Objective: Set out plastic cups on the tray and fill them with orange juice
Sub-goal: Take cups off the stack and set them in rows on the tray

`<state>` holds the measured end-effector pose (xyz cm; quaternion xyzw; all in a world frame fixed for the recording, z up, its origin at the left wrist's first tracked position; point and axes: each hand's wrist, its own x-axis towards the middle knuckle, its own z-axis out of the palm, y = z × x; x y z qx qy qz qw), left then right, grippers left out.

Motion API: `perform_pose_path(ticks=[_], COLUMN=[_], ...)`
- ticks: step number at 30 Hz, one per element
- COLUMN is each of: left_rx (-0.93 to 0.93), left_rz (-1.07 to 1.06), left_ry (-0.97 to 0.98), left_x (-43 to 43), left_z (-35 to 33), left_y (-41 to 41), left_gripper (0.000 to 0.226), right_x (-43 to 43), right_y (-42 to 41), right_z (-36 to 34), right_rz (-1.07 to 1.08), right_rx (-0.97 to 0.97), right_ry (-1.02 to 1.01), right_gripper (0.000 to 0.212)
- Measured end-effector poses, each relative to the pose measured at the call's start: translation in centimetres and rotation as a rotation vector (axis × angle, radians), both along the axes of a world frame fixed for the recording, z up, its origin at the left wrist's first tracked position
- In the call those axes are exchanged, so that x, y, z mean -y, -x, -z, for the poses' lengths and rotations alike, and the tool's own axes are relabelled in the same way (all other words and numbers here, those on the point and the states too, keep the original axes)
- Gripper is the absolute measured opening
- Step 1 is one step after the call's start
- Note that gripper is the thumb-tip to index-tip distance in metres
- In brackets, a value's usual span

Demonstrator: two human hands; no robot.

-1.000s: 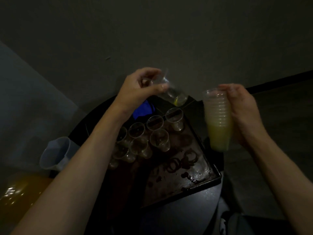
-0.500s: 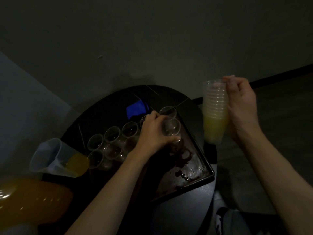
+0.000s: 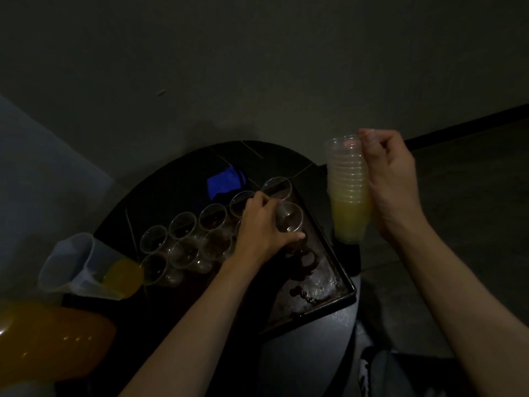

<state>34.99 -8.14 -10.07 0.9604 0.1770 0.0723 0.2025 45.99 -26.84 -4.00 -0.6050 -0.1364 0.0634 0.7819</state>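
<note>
While dim light falls across a round black table (image 3: 300, 362), a person's left hand (image 3: 266, 224) curls its grip round a clear plastic cup (image 3: 289, 217). That cup stands upright on the dark rectangular tray (image 3: 323, 279), at the right-hand end of the nearer of two rows of empty-looking cups (image 3: 183, 224). Fingers and thumb wrap the cup's wall, so this grip is pinching it, not spread.

The right hand (image 3: 392, 184) is raised beyond the table's right edge, its grip closed round a stack of nested clear plastic cups (image 3: 347, 190) (yellowish toward the bottom, though the gloom does not tell whether that is juice or tint). The stack's long axis is upright, mouth upward. It lies up and to the right of the left hand, well apart from the tray.

The left hand is the nearer to the rows, so the next cup would likely be drawn off the stack's top and brought down and leftward to the bare near part of the tray.

At the left, a clear plastic jug (image 3: 68, 262) with orange juice in its base and a large bottle of orange juice (image 3: 51, 342) sit untouched; pouring, by this showing, is not yet begun.
</note>
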Motion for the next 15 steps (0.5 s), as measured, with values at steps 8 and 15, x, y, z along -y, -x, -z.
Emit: perform_pose_path(ticks=[8, 15], left_rx=[-0.049, -0.044], left_rz=[-0.057, -0.064], left_ry=[-0.082, -0.149], left_x=[-0.27, -0.04], left_z=[0.32, -0.04], left_y=[0.12, 0.24], left_gripper=[0.095, 0.093], right_x=[0.06, -0.01], right_y=[0.12, 0.21], right_z=[-0.12, -0.07], right_rz=[-0.015, -0.032], right_rx=[0.002, 0.006], right_ry=[0.012, 0.01], right_gripper=[0.044, 0.044])
